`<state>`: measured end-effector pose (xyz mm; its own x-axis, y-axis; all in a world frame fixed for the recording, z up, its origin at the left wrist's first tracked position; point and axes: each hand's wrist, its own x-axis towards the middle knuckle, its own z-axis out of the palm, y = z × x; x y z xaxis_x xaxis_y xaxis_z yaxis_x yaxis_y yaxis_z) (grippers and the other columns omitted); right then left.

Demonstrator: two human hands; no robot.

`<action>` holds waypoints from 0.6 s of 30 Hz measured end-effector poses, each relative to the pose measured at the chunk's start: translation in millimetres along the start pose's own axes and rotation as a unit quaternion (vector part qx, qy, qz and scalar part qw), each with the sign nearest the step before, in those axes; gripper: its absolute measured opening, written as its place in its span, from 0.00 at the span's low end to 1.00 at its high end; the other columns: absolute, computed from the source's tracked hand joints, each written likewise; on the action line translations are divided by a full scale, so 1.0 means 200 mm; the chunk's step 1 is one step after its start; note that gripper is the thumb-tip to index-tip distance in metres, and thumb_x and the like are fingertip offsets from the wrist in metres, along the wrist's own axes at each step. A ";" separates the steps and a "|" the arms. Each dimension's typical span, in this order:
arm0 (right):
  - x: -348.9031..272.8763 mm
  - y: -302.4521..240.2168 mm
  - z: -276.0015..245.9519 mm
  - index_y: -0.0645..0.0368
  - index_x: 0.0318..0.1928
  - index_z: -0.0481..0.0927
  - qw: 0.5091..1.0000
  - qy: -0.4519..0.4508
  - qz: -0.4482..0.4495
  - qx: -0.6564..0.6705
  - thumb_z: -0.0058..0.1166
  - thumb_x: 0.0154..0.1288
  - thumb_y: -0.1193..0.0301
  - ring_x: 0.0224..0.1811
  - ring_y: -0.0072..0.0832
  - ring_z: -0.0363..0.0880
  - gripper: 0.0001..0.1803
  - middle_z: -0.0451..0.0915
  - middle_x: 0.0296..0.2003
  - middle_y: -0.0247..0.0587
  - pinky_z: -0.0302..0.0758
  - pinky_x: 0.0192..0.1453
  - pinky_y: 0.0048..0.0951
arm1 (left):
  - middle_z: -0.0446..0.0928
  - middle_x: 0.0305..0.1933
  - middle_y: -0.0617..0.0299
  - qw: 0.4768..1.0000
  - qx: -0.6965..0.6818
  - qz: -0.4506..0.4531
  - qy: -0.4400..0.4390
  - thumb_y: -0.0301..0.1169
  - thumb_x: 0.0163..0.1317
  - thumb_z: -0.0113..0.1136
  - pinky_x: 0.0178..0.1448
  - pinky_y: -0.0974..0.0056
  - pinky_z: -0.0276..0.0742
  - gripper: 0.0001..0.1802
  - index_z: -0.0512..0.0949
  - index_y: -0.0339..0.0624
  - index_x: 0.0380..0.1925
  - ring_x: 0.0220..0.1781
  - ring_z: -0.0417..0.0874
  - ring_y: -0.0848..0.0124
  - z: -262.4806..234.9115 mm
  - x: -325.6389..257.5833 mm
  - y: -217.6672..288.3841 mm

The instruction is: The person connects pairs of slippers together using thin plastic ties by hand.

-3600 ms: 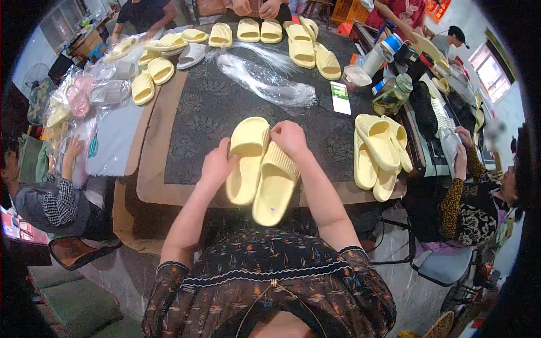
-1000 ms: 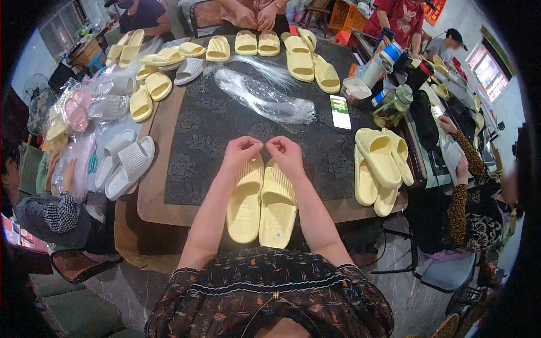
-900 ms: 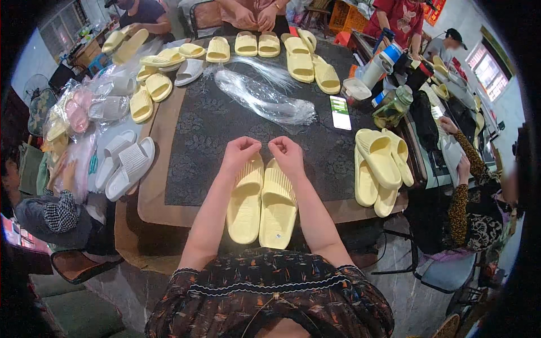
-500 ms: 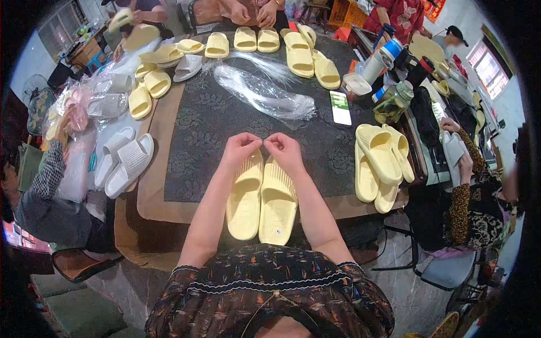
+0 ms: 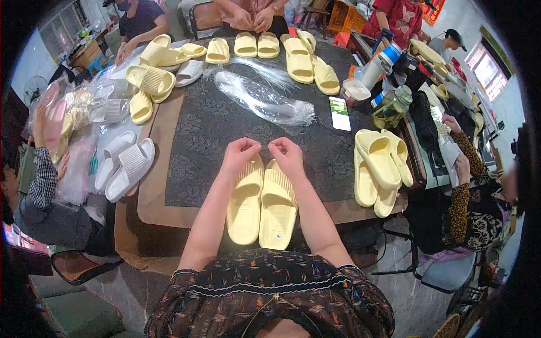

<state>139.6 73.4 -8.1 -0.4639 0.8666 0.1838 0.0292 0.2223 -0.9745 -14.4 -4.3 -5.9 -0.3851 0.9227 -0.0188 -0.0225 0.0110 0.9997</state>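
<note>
A pair of pale yellow slide slippers, the left one [image 5: 244, 217] and the right one [image 5: 278, 217], lies side by side at the table's near edge, heels toward me. Over their toe ends, my left hand [image 5: 241, 155] and my right hand [image 5: 287, 156] are closed in fingertip pinches, a small gap apart. A thin clear strand seems to pass between them, too fine to show well. Farther back on the dark patterned table mat [image 5: 203, 135] lies a bundle of clear strands [image 5: 259, 98] in shiny plastic.
More yellow slippers [image 5: 377, 163] are stacked at right, others [image 5: 151, 80] along the far-left edge. White slippers [image 5: 131, 163] sit left. A phone [image 5: 340, 114], a glass jar [image 5: 394, 107] and bottles stand right. Co-workers sit around, one bagging at left [image 5: 42, 163].
My hands have drawn slightly apart, still pinched above the slippers. At the far left, a co-worker has set down yellow slippers that were in the air.
</note>
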 end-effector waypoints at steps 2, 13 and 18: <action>0.00 0.01 -0.01 0.61 0.33 0.80 1.000 0.013 0.009 0.000 0.60 0.59 0.71 0.23 0.12 0.68 0.07 0.76 0.21 0.28 0.68 0.29 0.19 | 0.80 0.30 0.66 1.000 -0.009 -0.013 0.005 0.30 0.56 0.65 0.37 0.73 0.72 0.08 0.81 0.37 0.34 0.32 0.77 0.81 0.01 0.00 0.02; 0.00 0.01 -0.01 0.62 0.34 0.80 0.998 -0.036 -0.019 -0.041 0.60 0.58 0.70 0.24 0.14 0.72 0.08 0.78 0.22 0.30 0.69 0.29 0.20 | 0.80 0.29 0.67 1.000 0.004 -0.007 -0.008 0.30 0.56 0.64 0.36 0.72 0.72 0.08 0.81 0.38 0.34 0.31 0.76 0.81 0.00 0.00 0.00; 0.01 0.03 -0.02 0.61 0.34 0.80 1.000 0.013 -0.001 -0.029 0.60 0.58 0.69 0.23 0.15 0.72 0.09 0.77 0.21 0.31 0.70 0.30 0.21 | 0.80 0.29 0.67 1.000 0.013 -0.004 0.008 0.30 0.56 0.64 0.36 0.72 0.72 0.09 0.80 0.37 0.34 0.31 0.76 0.81 0.01 -0.01 0.03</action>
<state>142.4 77.3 -13.6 -0.4413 0.8770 0.1902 0.0790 0.2491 -0.9653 -11.3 -5.2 -0.3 -0.3998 0.9162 -0.0268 -0.0012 0.0288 0.9996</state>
